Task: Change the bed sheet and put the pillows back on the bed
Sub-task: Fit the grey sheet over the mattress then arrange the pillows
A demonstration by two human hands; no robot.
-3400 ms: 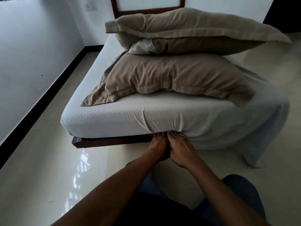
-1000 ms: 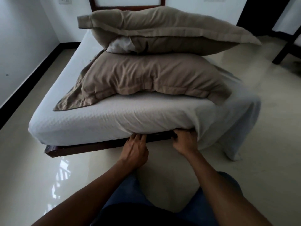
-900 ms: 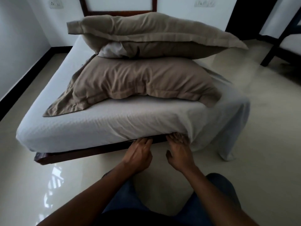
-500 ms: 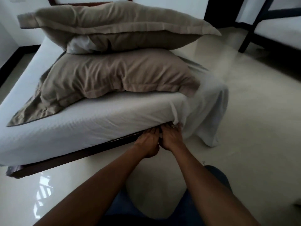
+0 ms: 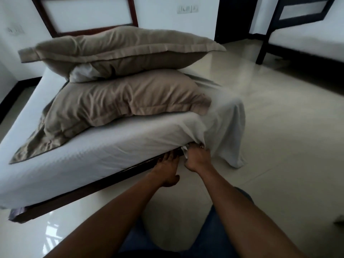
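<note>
1. The sheet (image 5: 115, 151) lies over the top of the bed. Its foot edge is tucked in from the left corner as far as the hands, and its right corner hangs loose down to the floor (image 5: 279, 146).
2. A few seconds ago the hands worked at the middle of this edge. They are now close to the right corner, so the tuck appears nearly finished, with only the hanging corner left.
3. The right hand (image 5: 198, 157) curls round a bunched fold of sheet at the lower edge. Just beside it, the left hand (image 5: 167, 165) has parted from it, fingers straight and pushed in above the bed frame (image 5: 74, 194).
4. The lower pillow (image 5: 126, 97) and upper pillow (image 5: 121, 51) remain stacked at the foot end, unmoved. They have yet to go back by the headboard (image 5: 89, 15).
</note>
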